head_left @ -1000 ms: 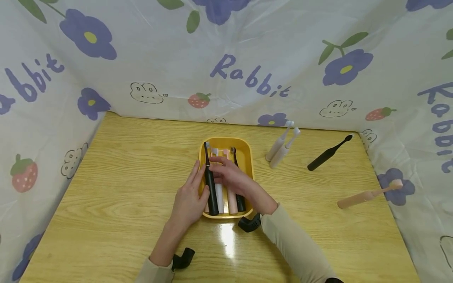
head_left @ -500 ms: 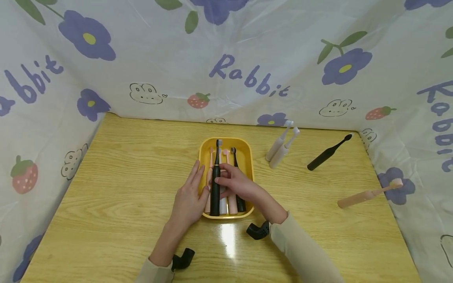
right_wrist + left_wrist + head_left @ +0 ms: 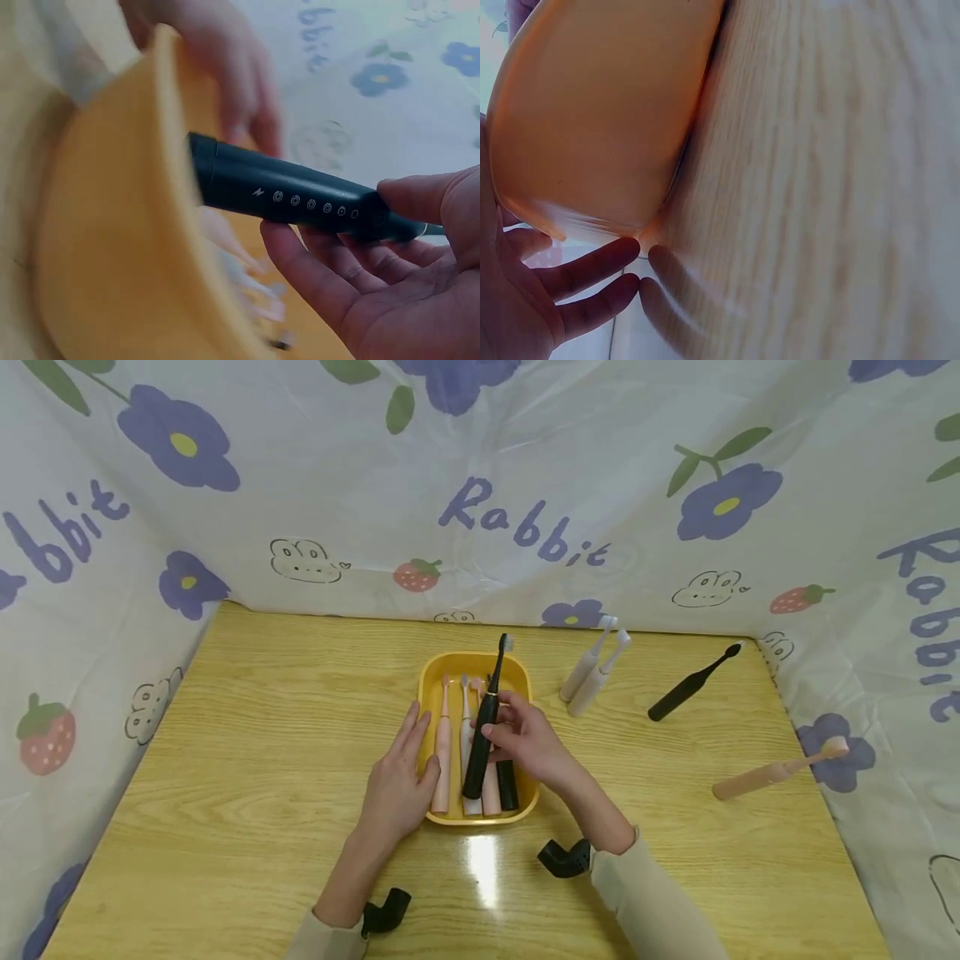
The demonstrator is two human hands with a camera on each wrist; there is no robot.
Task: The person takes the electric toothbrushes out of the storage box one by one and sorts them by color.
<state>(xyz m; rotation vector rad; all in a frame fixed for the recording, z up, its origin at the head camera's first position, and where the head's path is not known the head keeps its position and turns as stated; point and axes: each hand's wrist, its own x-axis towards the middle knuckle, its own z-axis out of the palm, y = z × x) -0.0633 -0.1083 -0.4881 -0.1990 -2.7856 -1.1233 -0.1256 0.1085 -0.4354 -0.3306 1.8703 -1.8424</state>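
Right hand (image 3: 534, 745) grips a black toothbrush (image 3: 480, 749) between thumb and fingers, above the yellow tray (image 3: 514, 672).

Can see a black electric toothbrush (image 3: 487, 710) tilted over a rounded yellow tray (image 3: 521, 677). Has pale bristles at the far, right end, ring marks along the handle

Along the black toothbrush (image 3: 289, 184), just above the fingers (image 3: 296, 262) of the right hand (image 3: 409, 304), stood a lightning sign, farthest from the thumb (image 3: 412, 195), then a row of six ringed marks reaching toward it; what the rings enclosed was too small to read. Well beyond the fingertips, the cloth (image 3: 337, 485) bore "Rabbit" in purple, with "abbit", its start cut off, far left of the left hand (image 3: 393, 785)'s fingers and "Rabbit" running downward far right of the right hand's
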